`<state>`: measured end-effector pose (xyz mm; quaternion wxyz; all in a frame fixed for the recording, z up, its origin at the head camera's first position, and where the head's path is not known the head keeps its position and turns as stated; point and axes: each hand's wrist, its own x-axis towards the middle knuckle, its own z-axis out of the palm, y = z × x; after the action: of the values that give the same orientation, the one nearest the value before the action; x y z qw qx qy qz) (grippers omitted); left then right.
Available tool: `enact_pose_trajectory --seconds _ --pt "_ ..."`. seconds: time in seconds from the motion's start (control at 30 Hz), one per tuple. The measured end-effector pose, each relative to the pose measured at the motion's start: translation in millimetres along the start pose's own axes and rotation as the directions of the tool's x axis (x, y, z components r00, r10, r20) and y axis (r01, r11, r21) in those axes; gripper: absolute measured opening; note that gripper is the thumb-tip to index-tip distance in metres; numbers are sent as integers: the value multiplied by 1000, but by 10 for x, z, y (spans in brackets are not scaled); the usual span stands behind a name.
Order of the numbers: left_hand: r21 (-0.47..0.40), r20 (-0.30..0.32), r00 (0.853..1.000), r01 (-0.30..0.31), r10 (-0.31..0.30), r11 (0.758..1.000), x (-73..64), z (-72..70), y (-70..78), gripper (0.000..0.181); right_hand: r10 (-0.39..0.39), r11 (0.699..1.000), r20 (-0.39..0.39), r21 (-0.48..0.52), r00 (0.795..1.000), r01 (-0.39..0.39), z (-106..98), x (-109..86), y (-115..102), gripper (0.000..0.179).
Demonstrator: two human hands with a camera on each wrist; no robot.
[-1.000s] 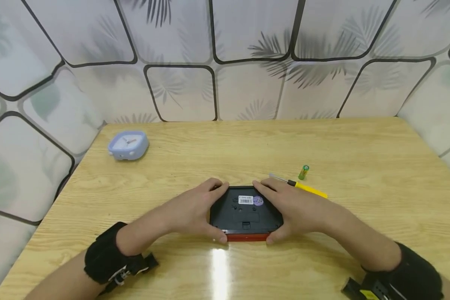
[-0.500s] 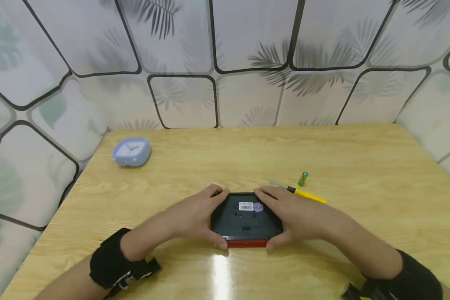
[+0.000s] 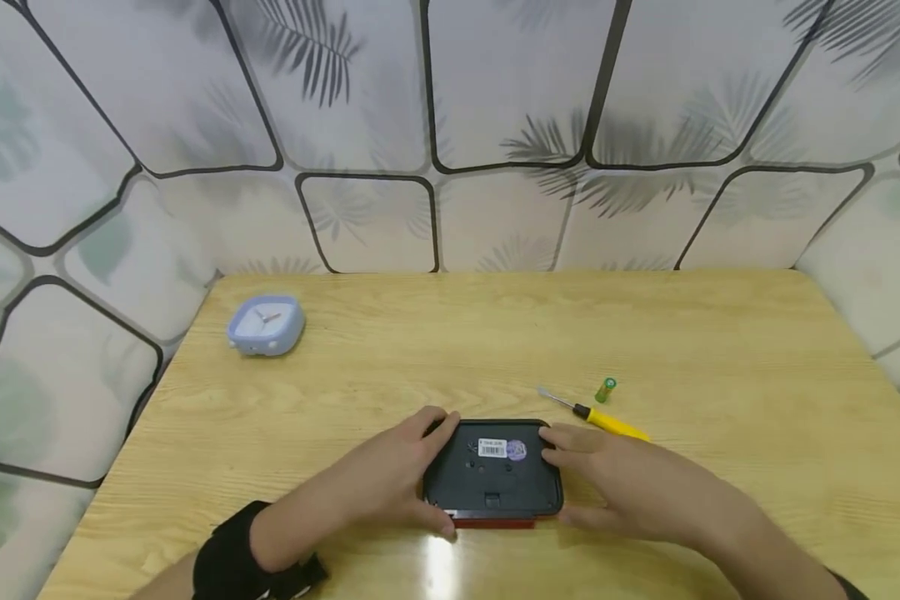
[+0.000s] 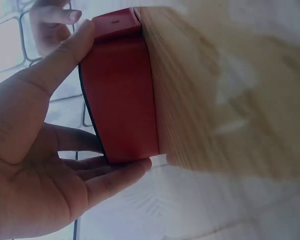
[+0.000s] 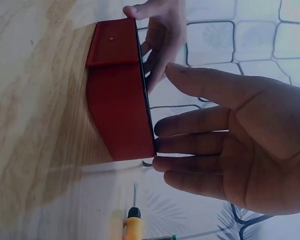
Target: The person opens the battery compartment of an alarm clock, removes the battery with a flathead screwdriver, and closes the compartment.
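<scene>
A red box-shaped device (image 4: 121, 100) with a black underside (image 3: 487, 479) lies bottom up on the table. A white barcode label and a round purple sticker are on that underside. My left hand (image 3: 401, 475) grips the device's left end, thumb at the near edge and fingers at the far side. At the right end is my right hand (image 3: 630, 483), its fingers fairly straight and the thumb off the device. In the right wrist view its fingertips (image 5: 162, 145) are close beside the black edge; whether they touch it I cannot tell.
Beyond the right hand lies a yellow-handled screwdriver (image 3: 611, 422), with a green battery (image 3: 605, 390) just behind it. A pale blue clock (image 3: 266, 325) stands at the back left of the wooden table (image 3: 420, 350). Patterned cloth (image 3: 375, 221) hangs behind the table.
My right hand has let go of the device's right end and drawn slightly right. My left hand keeps its hold. Everything on the table appears lower in the head view.
</scene>
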<state>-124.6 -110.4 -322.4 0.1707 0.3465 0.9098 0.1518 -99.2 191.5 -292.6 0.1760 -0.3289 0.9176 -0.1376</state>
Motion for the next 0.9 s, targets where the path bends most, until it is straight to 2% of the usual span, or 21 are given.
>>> enact_pose_trajectory --seconds 0.13,0.27,0.33,0.43,0.53,0.67,0.9 --pt "77 3 1000 -25 25 997 17 56 40 126 -6 1000 -21 -22 1000 5 108 -31 -12 58" --pt "113 10 999 -39 38 993 30 -6 42 125 -26 996 -54 -82 998 21 89 -4 -57 55" --pt "107 17 999 -31 29 994 22 -29 28 124 -64 989 -87 -138 994 51 82 44 -87 51" --pt "100 25 1000 -9 7 995 14 -45 6 122 -155 961 -183 -254 971 106 121 179 -116 42" --pt "95 41 999 -1 -3 995 5 -38 -4 122 -230 939 -264 -312 937 143 184 303 -130 31" --pt "91 42 999 2 -6 996 4 -22 -12 121 -266 941 -299 -287 916 179 234 366 -160 24" --pt "87 29 1000 -15 12 996 23 -18 -12 122 -281 937 -289 -288 915 197 236 420 -310 21"
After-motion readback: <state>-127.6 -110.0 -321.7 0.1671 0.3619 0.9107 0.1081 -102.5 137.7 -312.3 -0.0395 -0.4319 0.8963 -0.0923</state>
